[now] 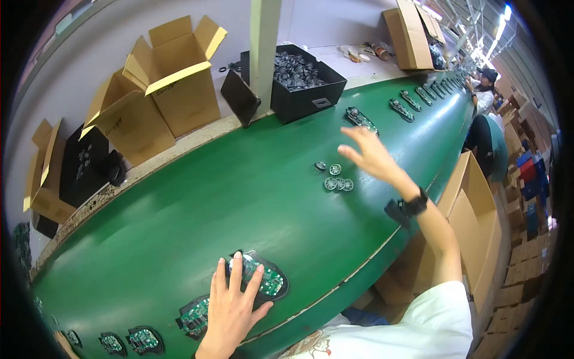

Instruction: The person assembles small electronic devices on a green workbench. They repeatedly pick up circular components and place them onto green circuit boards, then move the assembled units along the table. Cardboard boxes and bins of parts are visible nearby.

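Note:
My left hand (233,308) lies with spread fingers on a green circuit board in a black rounded shell (272,282), at the near part of the green belt. Under its wrist side sits a second such board (196,316), partly covered by the hand. My right hand (373,157) is stretched out above the belt, fingers apart, with nothing seen in it. Just beyond its fingertips lies another board in a black shell (362,119). To the left of the right hand, several small spoked wheels (339,184) rest on the belt.
A black bin (308,99) full of small wheels stands at the belt's far edge beside a post (263,54). Open cardboard boxes (185,102) line the left ledge. More boards (402,110) run toward a co-worker (483,93). A large carton (472,233) stands at my right.

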### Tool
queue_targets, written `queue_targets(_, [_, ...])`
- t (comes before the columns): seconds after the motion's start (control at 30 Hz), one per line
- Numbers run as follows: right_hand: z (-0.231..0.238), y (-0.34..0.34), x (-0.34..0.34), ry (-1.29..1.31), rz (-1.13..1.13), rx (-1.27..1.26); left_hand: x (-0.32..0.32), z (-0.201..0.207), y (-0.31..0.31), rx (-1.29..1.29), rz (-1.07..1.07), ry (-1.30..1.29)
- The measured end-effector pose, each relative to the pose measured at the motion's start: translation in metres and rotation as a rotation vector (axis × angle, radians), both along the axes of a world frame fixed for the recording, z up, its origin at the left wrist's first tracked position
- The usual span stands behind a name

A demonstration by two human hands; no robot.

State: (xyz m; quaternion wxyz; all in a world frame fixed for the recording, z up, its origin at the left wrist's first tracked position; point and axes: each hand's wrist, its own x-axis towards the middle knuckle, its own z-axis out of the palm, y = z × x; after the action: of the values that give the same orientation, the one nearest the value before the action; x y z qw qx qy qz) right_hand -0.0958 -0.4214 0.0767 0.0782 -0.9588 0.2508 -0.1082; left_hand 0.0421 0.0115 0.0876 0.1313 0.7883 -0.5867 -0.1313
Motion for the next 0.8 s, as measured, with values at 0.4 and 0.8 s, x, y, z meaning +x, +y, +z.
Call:
queue_targets(0.4, [-0.011, 0.102, 0.038, 0.043, 0.06, 0.229, -0.001, 0.003, -0.012, -0.082, -0.103, 0.108])
queue_targets(0.8, [0.001, 0.205, 0.08, 0.013, 0.547, -0.022, -0.016, -0.009, -0.008, -0.095, -0.051, 0.02])
